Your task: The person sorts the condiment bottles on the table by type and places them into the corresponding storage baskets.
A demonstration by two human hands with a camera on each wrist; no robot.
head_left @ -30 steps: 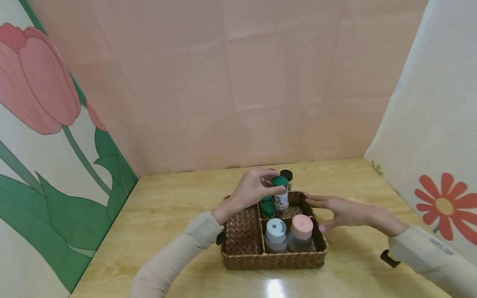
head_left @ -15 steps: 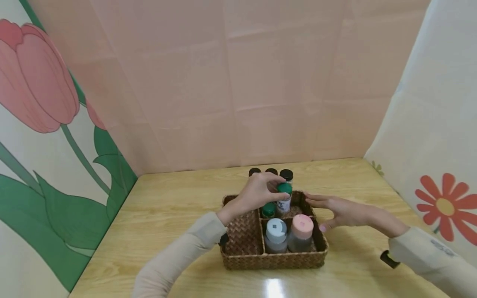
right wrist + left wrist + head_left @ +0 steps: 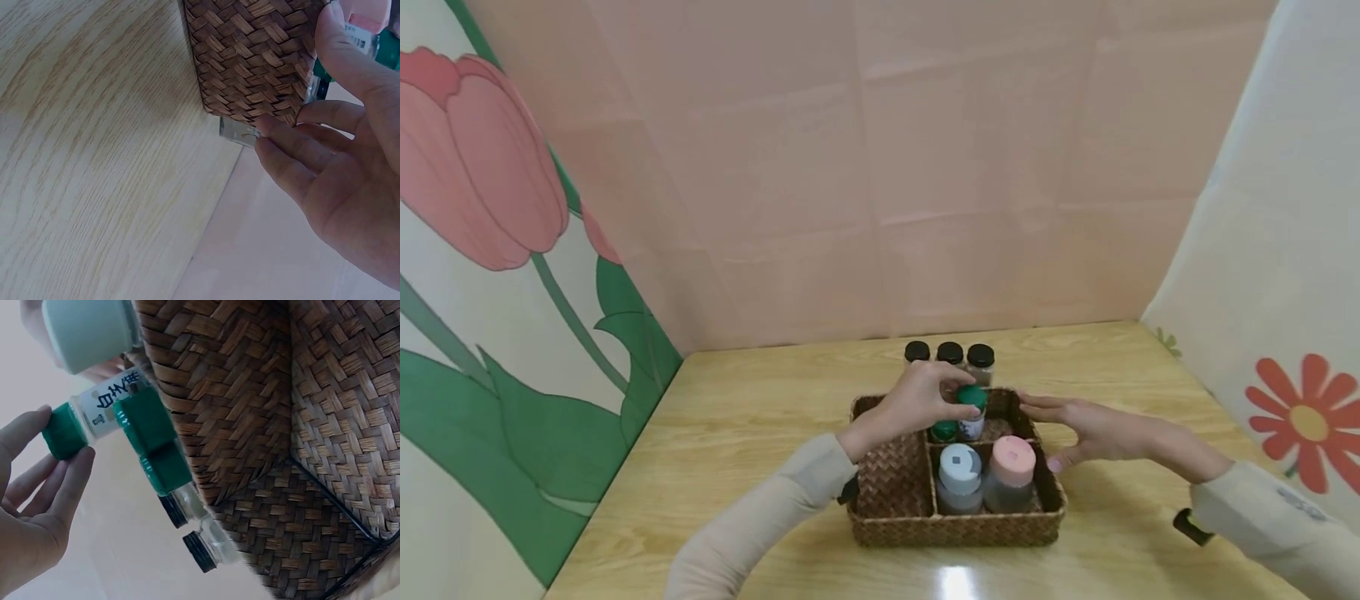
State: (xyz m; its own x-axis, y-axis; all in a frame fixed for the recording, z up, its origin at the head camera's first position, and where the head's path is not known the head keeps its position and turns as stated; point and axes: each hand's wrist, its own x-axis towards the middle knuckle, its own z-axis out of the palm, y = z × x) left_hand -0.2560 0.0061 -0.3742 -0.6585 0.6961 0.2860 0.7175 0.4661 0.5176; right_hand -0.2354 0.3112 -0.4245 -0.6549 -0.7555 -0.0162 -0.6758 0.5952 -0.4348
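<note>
My left hand pinches the green cap of a spice jar between thumb and fingertips. In the left wrist view, that jar shows a white label with dark characters. Its lower part sits inside the back right compartment of a brown woven basket. To its left are green-capped jars, partly hidden by my hand. My right hand touches the basket's right side, fingertips at the back corner and thumb at the side rim. The right wrist view shows its fingers fairly straight against the woven wall.
A white-capped jar and a pink-capped jar fill the front right compartment. The left compartment shows its woven floor. Behind the basket, three black-capped jars stand in a row on the wooden table.
My left hand has lowered the green-capped jar into the back compartment, moving slightly right. The black-capped jars behind have come more into sight. My right hand stays at the basket.
</note>
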